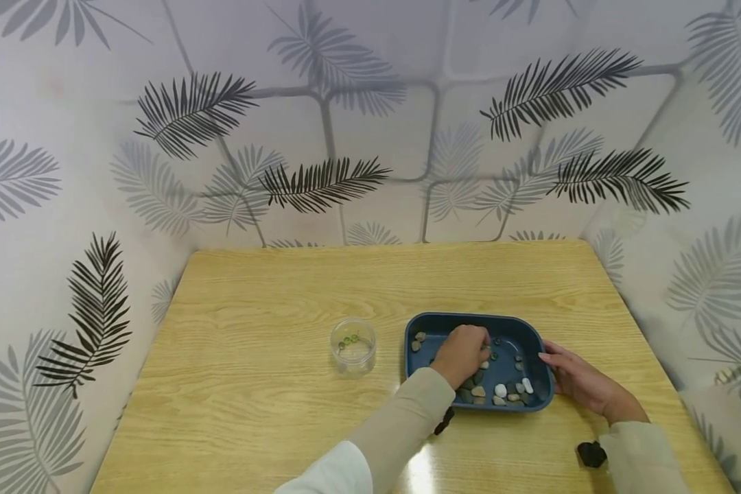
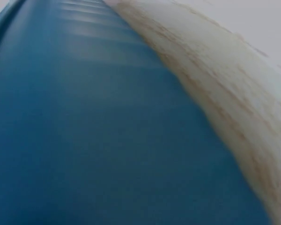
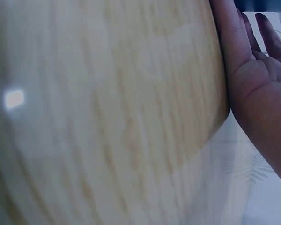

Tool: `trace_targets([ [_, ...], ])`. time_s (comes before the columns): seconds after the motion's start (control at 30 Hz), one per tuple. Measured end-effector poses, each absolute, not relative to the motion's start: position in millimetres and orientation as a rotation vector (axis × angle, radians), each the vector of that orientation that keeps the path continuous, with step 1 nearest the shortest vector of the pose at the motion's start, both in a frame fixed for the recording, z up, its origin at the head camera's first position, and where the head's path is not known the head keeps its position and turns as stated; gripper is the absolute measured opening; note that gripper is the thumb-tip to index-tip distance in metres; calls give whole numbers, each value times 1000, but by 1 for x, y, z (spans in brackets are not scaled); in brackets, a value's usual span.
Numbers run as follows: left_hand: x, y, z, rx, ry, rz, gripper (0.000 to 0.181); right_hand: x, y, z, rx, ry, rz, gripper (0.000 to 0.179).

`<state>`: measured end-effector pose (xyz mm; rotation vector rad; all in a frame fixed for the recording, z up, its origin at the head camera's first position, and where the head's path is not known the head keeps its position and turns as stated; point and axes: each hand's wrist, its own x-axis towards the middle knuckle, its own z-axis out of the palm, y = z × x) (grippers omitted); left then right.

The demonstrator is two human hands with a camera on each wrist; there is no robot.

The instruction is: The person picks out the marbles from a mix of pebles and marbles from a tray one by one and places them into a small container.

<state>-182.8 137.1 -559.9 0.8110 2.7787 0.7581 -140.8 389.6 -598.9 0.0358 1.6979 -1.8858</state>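
A dark blue rectangular tray (image 1: 457, 320) holds several small stones, among them a white one (image 1: 501, 390), plus a few small green ring-like pieces (image 1: 494, 356). My left hand (image 1: 461, 355) reaches down into the tray, fingers bent toward its floor; the fingertips are mostly hidden, and I cannot tell whether they pinch anything. Blue tray wall (image 2: 107, 131) fills much of the left wrist view. At the tray's right end, my right hand (image 1: 583, 381) holds the rim, thumb at the edge and fingers along the outside. In the right wrist view that hand (image 3: 260, 77) appears beside the tabletop.
Left of the tray stands a clear round container (image 1: 353, 363) with several small green pieces (image 1: 348, 341) inside. Both sit on a wood-grain table (image 1: 253, 384). Behind and beside the table hangs pale, leaf-patterned sheeting (image 1: 383, 144).
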Motion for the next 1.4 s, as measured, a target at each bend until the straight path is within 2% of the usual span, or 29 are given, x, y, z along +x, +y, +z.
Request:
trace_targets([
  [0.17, -181, 131, -550, 815, 2746, 857, 15, -141, 389, -598, 55, 1726, -1874, 57],
  [0.63, -172, 100, -537, 1030, 2569, 1227, 16, -139, 390, -598, 49, 1758, -1833, 59],
  [1.03, -156, 54, -518, 974, 2634, 1349, 15, -142, 387, -598, 48, 1767, -1827, 60],
  [1.27, -142, 31, -517, 922, 2622, 1409, 23, -143, 389, -599, 76, 1750, -1831, 61],
  [1.4, -136, 16, -513, 883, 2631, 1497, 18, -143, 389, -598, 52, 1759, -1819, 60],
])
